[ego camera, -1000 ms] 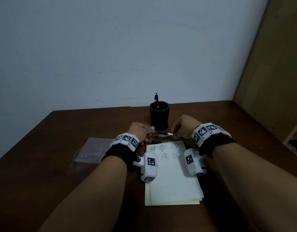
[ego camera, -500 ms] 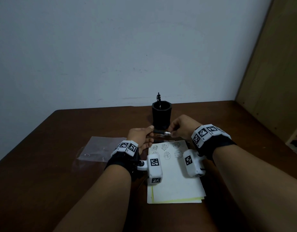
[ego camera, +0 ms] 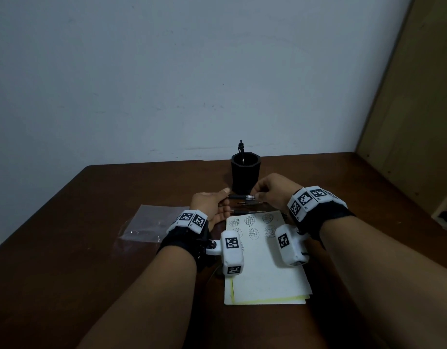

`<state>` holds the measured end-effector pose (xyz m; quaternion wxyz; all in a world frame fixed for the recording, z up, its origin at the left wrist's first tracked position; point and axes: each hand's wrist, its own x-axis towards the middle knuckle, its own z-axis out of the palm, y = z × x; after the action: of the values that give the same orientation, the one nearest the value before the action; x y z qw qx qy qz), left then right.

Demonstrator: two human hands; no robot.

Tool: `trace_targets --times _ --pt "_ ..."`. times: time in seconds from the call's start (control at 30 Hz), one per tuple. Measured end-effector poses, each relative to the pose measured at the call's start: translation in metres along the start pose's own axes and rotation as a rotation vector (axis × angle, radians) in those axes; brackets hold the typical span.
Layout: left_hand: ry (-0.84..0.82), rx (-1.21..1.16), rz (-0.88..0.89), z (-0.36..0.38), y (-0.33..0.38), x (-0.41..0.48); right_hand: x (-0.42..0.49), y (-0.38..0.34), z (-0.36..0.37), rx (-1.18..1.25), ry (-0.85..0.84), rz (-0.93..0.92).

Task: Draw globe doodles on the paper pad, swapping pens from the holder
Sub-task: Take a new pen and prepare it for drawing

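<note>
A white paper pad (ego camera: pixel 265 278) lies on the brown table, with several globe doodles (ego camera: pixel 251 226) across its top. Above the pad's far edge I hold a black pen (ego camera: pixel 240 196) level. My left hand (ego camera: pixel 212 206) pinches its dark end and my right hand (ego camera: pixel 272 190) pinches its silver end. Two more pens (ego camera: pixel 247 212) lie flat on the table just beyond the pad. Behind the hands stands a black pen holder (ego camera: pixel 245 172) with one pen (ego camera: pixel 241 149) upright in it.
A clear plastic bag (ego camera: pixel 154 222) lies flat on the table (ego camera: pixel 91 248) left of my left wrist. A wall runs behind the table's far edge. A wooden panel (ego camera: pixel 414 109) stands at the right.
My left hand has closed in on the pen's left end, and the pen now sits level between both hands, slightly higher than before. The view has tilted a little.
</note>
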<state>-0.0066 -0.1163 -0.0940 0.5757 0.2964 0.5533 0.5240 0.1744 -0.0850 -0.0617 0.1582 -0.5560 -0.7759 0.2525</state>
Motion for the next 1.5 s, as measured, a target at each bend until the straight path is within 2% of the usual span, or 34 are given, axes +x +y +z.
trace_targets --times 0.33,0.77,1.2,1.5 --pt "0.046 0.066 -0.016 -0.005 0.001 0.001 0.002 -0.006 0.000 0.079 0.031 -0.020" --pt "-0.039 -0.066 -0.039 -0.001 0.008 0.000 0.005 -0.002 0.002 0.133 0.019 -0.011" --pt "-0.046 -0.128 -0.021 -0.002 0.007 0.002 0.001 -0.003 0.002 0.008 -0.008 0.022" --pt "-0.071 -0.175 -0.017 0.000 0.010 0.001 0.005 0.000 0.005 0.078 -0.005 -0.009"
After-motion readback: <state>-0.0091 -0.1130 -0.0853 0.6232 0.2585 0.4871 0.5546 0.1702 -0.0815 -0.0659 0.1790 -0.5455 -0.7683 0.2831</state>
